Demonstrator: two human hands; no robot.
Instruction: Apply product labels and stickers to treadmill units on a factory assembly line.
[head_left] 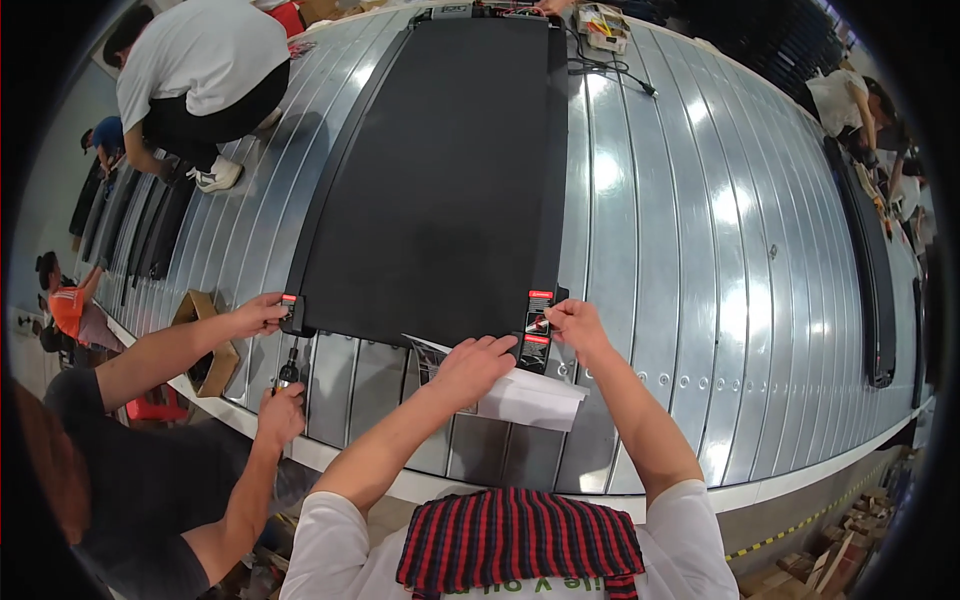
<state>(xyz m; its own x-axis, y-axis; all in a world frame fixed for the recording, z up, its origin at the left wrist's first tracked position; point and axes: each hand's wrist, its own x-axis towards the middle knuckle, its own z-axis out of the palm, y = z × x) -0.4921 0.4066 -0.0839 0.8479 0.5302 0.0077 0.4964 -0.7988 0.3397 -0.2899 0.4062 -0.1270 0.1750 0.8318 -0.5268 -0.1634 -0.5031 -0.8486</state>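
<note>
A black treadmill deck (450, 180) with side rails lies lengthwise before me on the metal-topped table. At its near right corner, red, white and black warning labels (537, 318) sit on the rail end. My right hand (578, 328) is closed in a pinch at the upper label's right edge. My left hand (475, 368) has its fingers closed over a white-backed sheet (530, 398), fingertips reaching to the lower label. The sheet hangs tilted over the deck's near edge; my left thumb is hidden.
Close on my left, a co-worker's hand (262, 313) touches the near left end cap (292, 314); their other hand holds a power screwdriver (288, 376). A cardboard piece (212, 372) stands beside them. Another person (205, 70) crouches on the tabletop. A cable (615, 70) lies far right of the deck.
</note>
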